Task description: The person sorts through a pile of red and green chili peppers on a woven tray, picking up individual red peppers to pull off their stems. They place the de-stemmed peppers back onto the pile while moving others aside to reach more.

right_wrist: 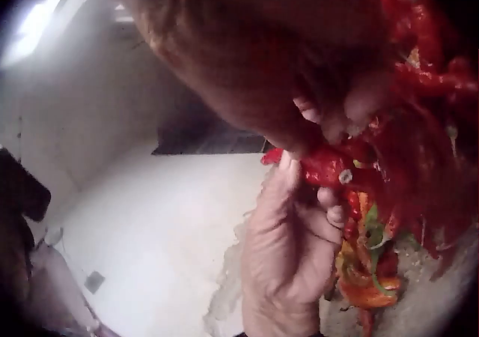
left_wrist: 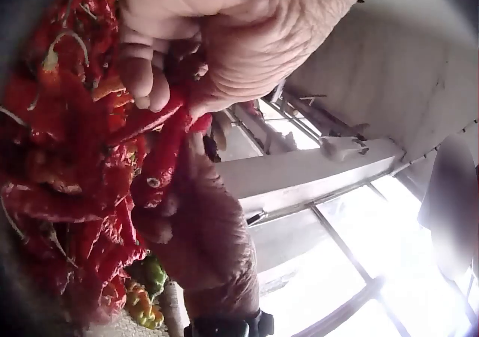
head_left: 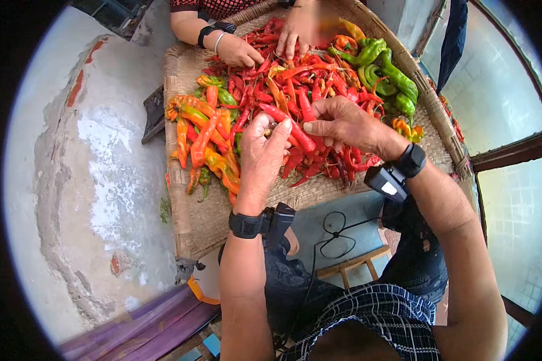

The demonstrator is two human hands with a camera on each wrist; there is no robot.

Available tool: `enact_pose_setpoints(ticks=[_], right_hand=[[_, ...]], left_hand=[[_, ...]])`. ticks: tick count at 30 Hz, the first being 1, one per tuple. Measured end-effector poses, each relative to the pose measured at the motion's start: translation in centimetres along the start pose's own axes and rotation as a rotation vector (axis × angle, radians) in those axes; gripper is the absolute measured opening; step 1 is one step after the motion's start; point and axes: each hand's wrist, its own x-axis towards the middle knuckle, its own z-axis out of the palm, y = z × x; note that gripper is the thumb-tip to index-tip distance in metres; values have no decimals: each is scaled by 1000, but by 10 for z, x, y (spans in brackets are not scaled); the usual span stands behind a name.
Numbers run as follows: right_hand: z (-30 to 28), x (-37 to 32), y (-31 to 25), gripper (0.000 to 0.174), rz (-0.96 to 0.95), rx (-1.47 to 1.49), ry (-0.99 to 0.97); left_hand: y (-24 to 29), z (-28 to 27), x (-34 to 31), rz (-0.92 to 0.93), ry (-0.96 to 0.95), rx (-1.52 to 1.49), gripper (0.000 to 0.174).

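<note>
Both hands meet over the heap of peppers in the head view. My left hand (head_left: 262, 156) grips a long red pepper (head_left: 298, 136) between thumb and fingers. My right hand (head_left: 354, 125) is at the pepper's other end, thumb and forefinger pinched together by another red pepper (head_left: 305, 107). In the left wrist view, a red pepper (left_wrist: 163, 157) lies between the two hands, its pale round stem end showing. The right wrist view has the left thumb pressed on a red pepper (right_wrist: 323, 168), with the right hand (right_wrist: 247, 52) close above, its fingertips partly in shadow.
A woven tray (head_left: 202, 231) carries the red heap, orange-yellow peppers (head_left: 205, 135) at left and green peppers (head_left: 397, 81) at right. Across it, another person's hands (head_left: 238, 51) reach into the heap. A plastered wall (head_left: 96, 168) stands left, window panes (head_left: 518, 210) right. A black cable (head_left: 334, 231) hangs below.
</note>
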Motion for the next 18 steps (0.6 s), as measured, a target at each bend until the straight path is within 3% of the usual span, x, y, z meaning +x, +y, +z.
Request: enact_pose_setpoints(ticks=[4, 6, 7, 9, 10, 12, 13, 14, 16, 18], right_hand=[[-20, -1, -21, 23, 72, -262, -70], [-31, 9, -18, 24, -176, -31, 64], [-32, 17, -17, 24, -176, -30, 64], [-30, 32, -16, 37, -447, 344, 445], [-27, 31, -16, 37, -448, 345, 443], [-17, 23, -11, 51, -323, -6, 476], [-11, 15, -14, 55, -326, -101, 288], [-5, 9, -19, 44, -209, -86, 104], [6, 7, -9, 33, -259, -226, -62], [12, 6, 2, 30, -289, -220, -47]], left_hand=[[3, -11, 4, -12, 135, 6, 18], [2, -13, 4, -4, 131, -51, 18], [2, -13, 4, -2, 123, -76, 18], [1, -12, 4, 1, 117, -101, 19], [1, -10, 3, 13, 86, -127, 19], [0, -9, 2, 23, 56, -152, 20], [1, -8, 3, 42, 52, -125, 20], [1, -7, 3, 62, 47, -98, 20], [0, -8, 3, 48, 0, -78, 21], [-1, -8, 2, 36, -43, -56, 23]])
